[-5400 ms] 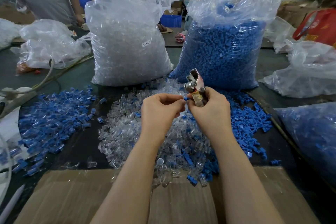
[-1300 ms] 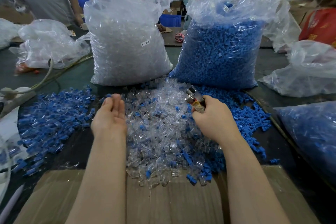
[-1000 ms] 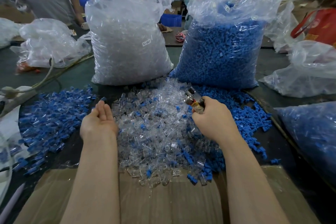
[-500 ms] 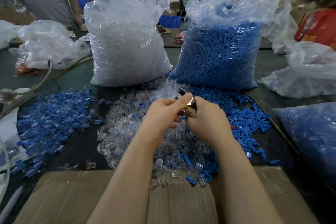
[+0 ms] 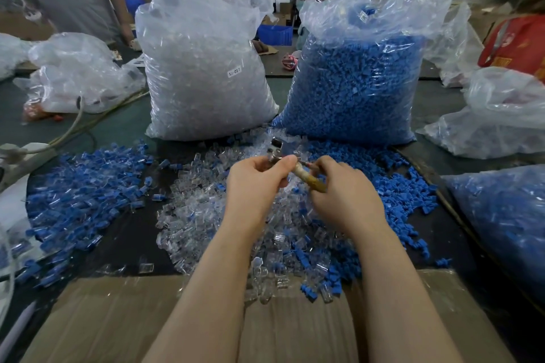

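two hands, one tool. my left hand and right hand are up together over the middle heap, both closed on one small metal hand tool with a tan handle. left fingers curl round its shiny metal head, thumb on top; right fingers wrap the handle end. the hand tool lies slanted between the two hands, head toward far left, handle toward near right. cannot tell if a piece sits in the head, my fingers cover it. three loose heaps on the black mat: one heap of clear plastic pieces right under the hands, one heap of plain blue plastic pieces to the right touching it, one heap of blue-and-clear pieces at left, apart. two tall standing bags just behind the hands, side by side: one clear bag of clear pieces, one clear bag of blue pieces; they wall off the far side. one lying bag of blue pieces closes the right side near my right forearm. one flat brown cardboard sheet along the near edge under my forearms, some pieces spilled onto it. bare mat shows between the left heap and the middle heap.
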`<state>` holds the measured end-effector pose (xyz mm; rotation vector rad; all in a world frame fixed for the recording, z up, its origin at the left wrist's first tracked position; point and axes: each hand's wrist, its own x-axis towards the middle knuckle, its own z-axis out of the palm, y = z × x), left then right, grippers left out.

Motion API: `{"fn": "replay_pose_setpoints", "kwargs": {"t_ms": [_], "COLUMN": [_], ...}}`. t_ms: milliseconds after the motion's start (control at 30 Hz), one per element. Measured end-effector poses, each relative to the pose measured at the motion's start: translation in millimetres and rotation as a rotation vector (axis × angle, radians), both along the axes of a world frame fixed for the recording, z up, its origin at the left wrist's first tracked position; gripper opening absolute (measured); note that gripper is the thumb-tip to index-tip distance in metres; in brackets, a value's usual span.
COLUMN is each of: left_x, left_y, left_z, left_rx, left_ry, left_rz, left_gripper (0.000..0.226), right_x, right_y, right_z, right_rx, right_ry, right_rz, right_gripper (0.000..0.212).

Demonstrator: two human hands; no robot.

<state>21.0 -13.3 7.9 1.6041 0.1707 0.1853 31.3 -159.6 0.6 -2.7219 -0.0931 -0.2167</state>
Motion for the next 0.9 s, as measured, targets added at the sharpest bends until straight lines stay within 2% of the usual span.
{"fn": "replay_pose_setpoints", "kwargs": {"t_ms": [100,200,267,400,500,633,700,900], "left_x": [1.4,1.5,1.6,1.3,1.6,2.5,2.5,3.2], "left_y": [5.9,13.2,15.9,16.3,16.2,18.0,17.7,16.6], "left_z": [-2.3,-2.6,-4.5,-8.0,-9.0,-11.5,-11.7,-12.7], "left_rx": [0.407,0.906,1.075,1.159,1.189,1.115,1.061,1.074], "left_ry": [0.029,0.162,0.278,0.391,0.316,0.221,0.196,0.172], "left_rz": [0.029,0.086,0.054,-0.069,-0.092,-0.081,-0.094,-0.134], "left_gripper": [0.024,0.035,0.041,0.048,0.039,0.032,0.030,0.021], "right_x": [0.1,0.1,0.2,0.4,0.1,0.3,0.8,1.8], "right_y": [-1.8,-11.2,-16.3,-19.8,-18.5,-15.6,-15.3,-17.2], "right_z": [-1.8,-5.8,-7.5,-10.4,-13.9,-15.2,-15.5,-15.7], "right_rx": [0.049,0.050,0.052,0.015,-0.012,-0.026,-0.032,0.009], "right_ry": [0.037,0.086,0.112,0.199,0.222,0.199,0.197,0.173], "right_rz": [-0.199,-0.406,-0.484,-0.549,-0.505,-0.453,-0.454,-0.447], "right_gripper": [0.017,0.025,0.033,0.043,0.035,0.024,0.022,0.012]}}
